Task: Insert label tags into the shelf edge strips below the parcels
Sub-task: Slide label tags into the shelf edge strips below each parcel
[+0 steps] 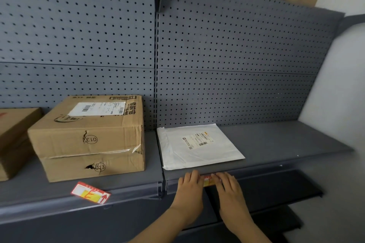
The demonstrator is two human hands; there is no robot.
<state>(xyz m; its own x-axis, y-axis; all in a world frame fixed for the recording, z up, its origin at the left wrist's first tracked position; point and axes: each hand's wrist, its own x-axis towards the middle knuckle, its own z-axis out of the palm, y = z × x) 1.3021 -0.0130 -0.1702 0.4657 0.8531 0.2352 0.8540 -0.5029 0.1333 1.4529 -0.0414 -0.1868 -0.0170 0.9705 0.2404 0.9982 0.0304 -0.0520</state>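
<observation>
Both hands at the edge strip (256,171) just below the white mailer (197,146). Left hand (188,185): fingers nearly straight and close together, tips on the strip's top lip, touching the left end of the tag (207,180). Right hand (227,185): fingers likewise extended, slightly spread, tips on the strip over the tag's right end. Neither hand curls round anything; both press flat. Can't tell if thumbs pinch the tag from below, hidden.

Tag: red/yellow, mostly covered, only a small patch shows between the hands. Long axis runs along the strip, left-right. Whether it is seated in the strip can't tell.

2nd tag (90,195) lies loose on the shelf (276,140) front edge, well left of the mailer, just in front of the box (88,136) marked 013. Tilted, long axis diagonal, red arrow end toward lower right. No hand near it.

Another box (13,136) at far left of the 013 box, cut off by frame.
</observation>
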